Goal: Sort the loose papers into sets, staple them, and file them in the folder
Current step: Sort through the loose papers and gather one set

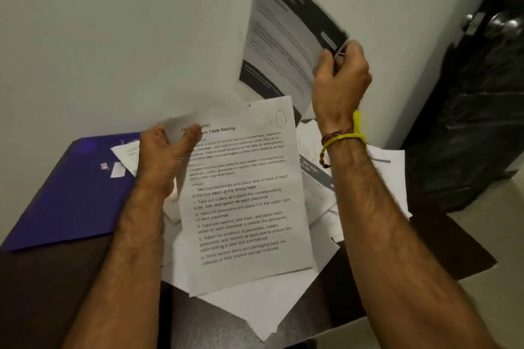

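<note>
While the left hand [164, 150] is pinching the table-setting sheet [241, 193] by its top corner, the right hand [338, 79] is gripping a dark-bordered sheet [286, 34] raised high. I judge the thin grips could be slipping and mixing sets with the loose pile [326, 193] below. Beside it, the blue folder [71, 195] is lying closed, only paper scraps on top.

Dim, even indoor light; raised sheet [286, 34] motion-blurred, text below it sharp; wide-angle bending right of it; door [482, 79] murky.
</note>
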